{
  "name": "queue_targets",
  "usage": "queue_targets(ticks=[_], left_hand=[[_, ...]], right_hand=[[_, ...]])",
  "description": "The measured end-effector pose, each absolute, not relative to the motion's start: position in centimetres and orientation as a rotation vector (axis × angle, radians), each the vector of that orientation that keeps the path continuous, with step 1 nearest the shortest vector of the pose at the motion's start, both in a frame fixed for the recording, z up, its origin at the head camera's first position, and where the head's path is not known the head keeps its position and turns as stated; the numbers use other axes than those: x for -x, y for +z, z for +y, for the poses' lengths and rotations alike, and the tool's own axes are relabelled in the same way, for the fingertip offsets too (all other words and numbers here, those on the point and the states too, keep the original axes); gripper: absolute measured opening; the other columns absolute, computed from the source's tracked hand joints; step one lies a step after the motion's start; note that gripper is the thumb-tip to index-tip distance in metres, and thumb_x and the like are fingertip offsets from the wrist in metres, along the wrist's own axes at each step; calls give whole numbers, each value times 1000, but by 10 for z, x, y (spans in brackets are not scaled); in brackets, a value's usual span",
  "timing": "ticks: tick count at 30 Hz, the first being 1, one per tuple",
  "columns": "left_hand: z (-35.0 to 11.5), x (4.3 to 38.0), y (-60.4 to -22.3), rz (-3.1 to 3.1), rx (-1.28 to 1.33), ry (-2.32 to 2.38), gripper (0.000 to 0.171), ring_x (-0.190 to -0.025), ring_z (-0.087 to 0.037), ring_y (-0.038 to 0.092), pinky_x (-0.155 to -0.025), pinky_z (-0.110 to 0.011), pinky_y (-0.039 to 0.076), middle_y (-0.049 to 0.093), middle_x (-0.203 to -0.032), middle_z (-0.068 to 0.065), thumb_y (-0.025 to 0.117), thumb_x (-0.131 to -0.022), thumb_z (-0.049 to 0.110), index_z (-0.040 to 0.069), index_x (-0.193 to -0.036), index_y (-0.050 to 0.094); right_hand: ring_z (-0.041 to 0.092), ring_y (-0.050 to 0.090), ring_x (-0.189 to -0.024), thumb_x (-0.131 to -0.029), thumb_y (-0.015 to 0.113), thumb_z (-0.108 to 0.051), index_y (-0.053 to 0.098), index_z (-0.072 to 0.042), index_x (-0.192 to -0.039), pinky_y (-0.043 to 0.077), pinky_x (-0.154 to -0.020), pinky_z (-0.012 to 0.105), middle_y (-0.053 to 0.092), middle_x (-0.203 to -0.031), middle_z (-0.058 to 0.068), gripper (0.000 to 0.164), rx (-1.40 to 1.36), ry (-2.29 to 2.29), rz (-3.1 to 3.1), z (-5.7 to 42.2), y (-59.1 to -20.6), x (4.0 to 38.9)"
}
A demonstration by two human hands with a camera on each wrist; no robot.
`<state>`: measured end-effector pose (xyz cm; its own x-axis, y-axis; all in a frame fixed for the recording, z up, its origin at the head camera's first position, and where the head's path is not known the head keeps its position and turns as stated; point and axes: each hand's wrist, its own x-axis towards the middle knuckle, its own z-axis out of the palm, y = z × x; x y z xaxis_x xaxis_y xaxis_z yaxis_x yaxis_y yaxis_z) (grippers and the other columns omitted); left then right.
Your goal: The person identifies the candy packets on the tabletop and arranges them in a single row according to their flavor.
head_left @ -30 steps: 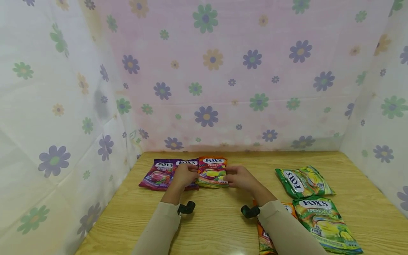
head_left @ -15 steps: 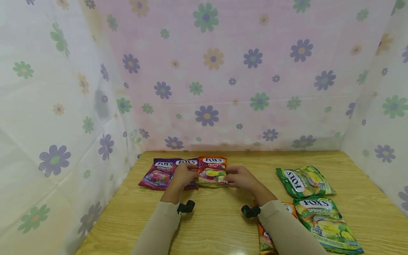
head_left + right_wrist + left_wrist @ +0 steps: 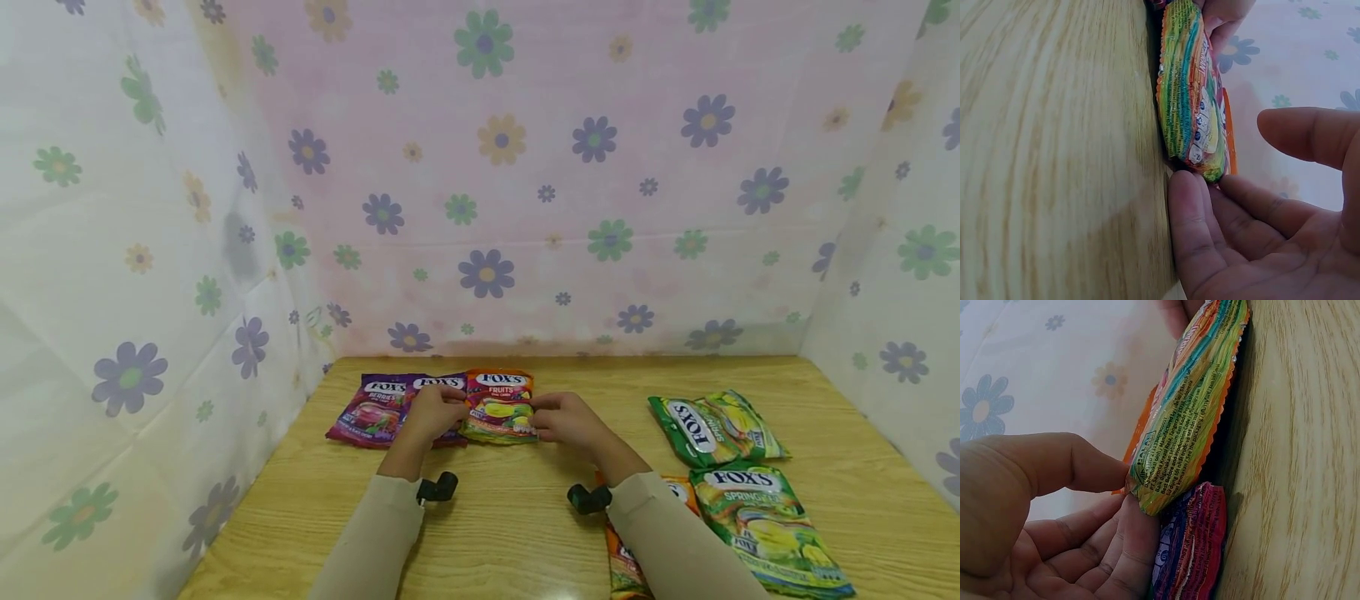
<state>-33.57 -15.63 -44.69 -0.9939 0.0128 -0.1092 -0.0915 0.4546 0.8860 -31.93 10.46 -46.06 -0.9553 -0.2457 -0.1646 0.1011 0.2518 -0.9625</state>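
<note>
the left hand (image 3: 433, 414) pinches the orange fruits bag (image 3: 500, 407) at its left edge; the right hand (image 3: 572, 419), thumb spread, touches the opposite edge with extended fingers (image 3: 1192, 215).

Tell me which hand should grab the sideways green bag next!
Probably the right hand: it's nearer the green bag and seems only to touch the Fruits bag, while the left hand, farther away, pinches that bag.

Screened-off tabletop space, floral sheets (image 3: 532, 75) on three sides, wood-grain table (image 3: 510, 537)
</note>
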Motion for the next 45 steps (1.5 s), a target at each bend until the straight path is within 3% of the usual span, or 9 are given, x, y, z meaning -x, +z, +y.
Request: queue_targets(ticks=[13,20,28,38,45], left_hand=[[-159,332,-447,2573,45,1594,34,-90,-24,72,-87,-43,62,71,-116,-16,75,-92,12,2,-124,69],[-168,332,-445,2490,-69,1567,53,-101,-24,68,-95,-41,60,67,-120,-12,85,-84,8,6,-132,65],[-167,331,-436,2559,-61,1484,52,-108,-27,66,-102,-47,56,67,-122,-10,86,-83,11,10,-131,66],[-149,316,-420,2690,-217,1331,56,-105,-27,62,-93,-44,59,65,-123,-15,84,-87,16,3,-137,63],[-124,303,-419,2697,-428,1173,56,-103,-23,64,-91,-43,59,67,-120,-10,85,-87,24,6,-136,64]], right_hand=[[25,68,-116,-95,72,-14,61,-2,-140,61,-93,40,62,-141,16,48,187,-1731,2287,106,-469,322],[25,66,-117,-89,76,-7,63,-4,-138,61,-92,38,67,-134,12,51,229,-1664,2362,108,-470,324],[22,69,-112,-97,71,-17,57,-4,-145,61,-92,41,61,-143,14,52,248,-1600,2293,114,-447,313],[26,65,-119,-101,68,-27,68,-10,-133,58,-95,46,68,-129,6,37,444,-1360,2551,129,-417,296],[24,66,-110,-100,68,-29,71,-13,-126,59,-88,44,71,-121,3,30,477,-1136,2715,163,-408,279]])
